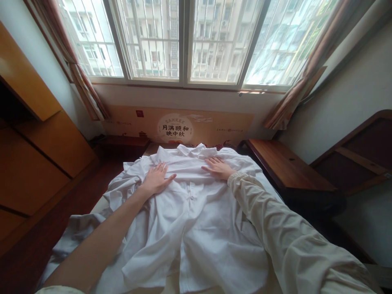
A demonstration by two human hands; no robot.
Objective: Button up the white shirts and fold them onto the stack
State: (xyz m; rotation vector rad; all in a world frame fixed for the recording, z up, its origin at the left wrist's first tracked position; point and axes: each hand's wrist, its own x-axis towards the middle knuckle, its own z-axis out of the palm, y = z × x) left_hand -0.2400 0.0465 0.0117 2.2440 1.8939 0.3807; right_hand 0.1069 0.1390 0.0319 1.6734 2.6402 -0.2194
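Note:
A white shirt [211, 228] lies spread over a pale surface in front of me, its collar at the far edge and its hem toward me. Wrinkles run across the cloth, and its left side is bunched. My left hand [157, 179] rests flat on the upper left of the shirt, fingers spread. On the upper right, my right hand [218, 168] lies palm down with its fingers stretched out. Neither hand grips the fabric. A cream sleeve [269, 216] covers my right arm, while my left forearm is bare.
Beyond the shirt stands a printed beige box panel [214, 122] below a barred window [150, 45]. A wooden tabletop [290, 167] is at the right, near a framed wooden piece [361, 151]. Orange-brown cabinets [36, 171] line the left. Curtains hang on both sides.

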